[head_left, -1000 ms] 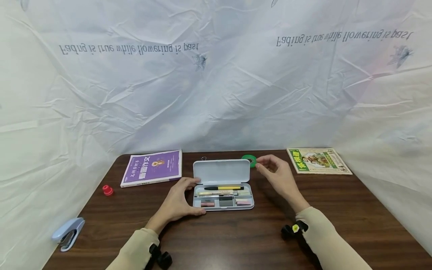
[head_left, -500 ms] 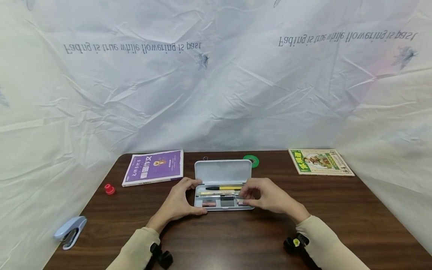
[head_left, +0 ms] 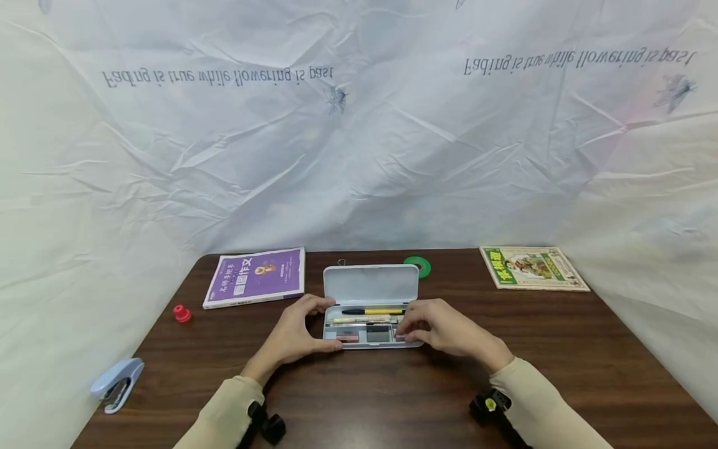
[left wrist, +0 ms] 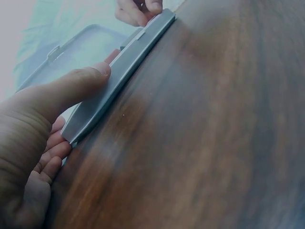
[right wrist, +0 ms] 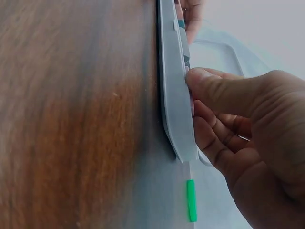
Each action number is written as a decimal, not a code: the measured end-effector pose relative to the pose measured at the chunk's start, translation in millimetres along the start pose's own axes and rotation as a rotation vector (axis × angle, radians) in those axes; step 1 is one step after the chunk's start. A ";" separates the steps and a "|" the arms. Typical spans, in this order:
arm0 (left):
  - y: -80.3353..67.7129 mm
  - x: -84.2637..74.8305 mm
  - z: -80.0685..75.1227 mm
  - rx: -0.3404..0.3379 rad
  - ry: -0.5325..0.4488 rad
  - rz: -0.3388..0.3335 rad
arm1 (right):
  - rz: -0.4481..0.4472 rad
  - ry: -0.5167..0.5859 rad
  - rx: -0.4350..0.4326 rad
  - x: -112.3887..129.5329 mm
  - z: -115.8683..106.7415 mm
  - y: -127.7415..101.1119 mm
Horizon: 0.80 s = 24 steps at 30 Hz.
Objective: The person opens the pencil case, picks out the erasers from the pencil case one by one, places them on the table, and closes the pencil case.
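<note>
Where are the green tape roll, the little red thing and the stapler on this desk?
green tape roll (head_left: 417, 267), head view, on its green ring.
red thing (head_left: 181, 313), head view, on its top.
stapler (head_left: 116, 385), head view, on its pale blue body.

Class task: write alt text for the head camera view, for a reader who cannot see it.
Two hands, left hand and right hand, hold the ends of an open grey pencil case on a dark wooden table. A purple book lies behind.

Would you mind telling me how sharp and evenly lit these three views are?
Head view: evenly lit, sharp, edges bowed by the wide lens. Left wrist view: the brown wooden table blurs nearby, with glare. Right wrist view: the grey plastic pencil case is fairly sharp, the tabletop soft.
</note>
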<state>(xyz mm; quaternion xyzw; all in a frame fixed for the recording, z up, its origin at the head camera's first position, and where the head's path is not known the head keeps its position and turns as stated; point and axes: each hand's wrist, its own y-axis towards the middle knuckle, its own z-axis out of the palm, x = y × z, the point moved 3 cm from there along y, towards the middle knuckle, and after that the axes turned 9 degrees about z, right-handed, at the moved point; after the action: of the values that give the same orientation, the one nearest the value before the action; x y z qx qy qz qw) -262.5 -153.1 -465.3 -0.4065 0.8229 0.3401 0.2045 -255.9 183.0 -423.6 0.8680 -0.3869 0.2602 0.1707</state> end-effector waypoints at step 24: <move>0.3 0.3 0.6 0.002 -0.024 -0.011 | 0.043 -0.031 -0.012 6.2 -0.8 1.7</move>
<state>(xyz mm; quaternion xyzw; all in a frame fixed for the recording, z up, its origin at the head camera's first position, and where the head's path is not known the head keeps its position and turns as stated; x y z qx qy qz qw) -262.8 -152.7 -465.8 -0.4069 0.8185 0.3429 0.2166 -253.9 178.7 -419.1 0.8623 -0.4097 0.2480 0.1643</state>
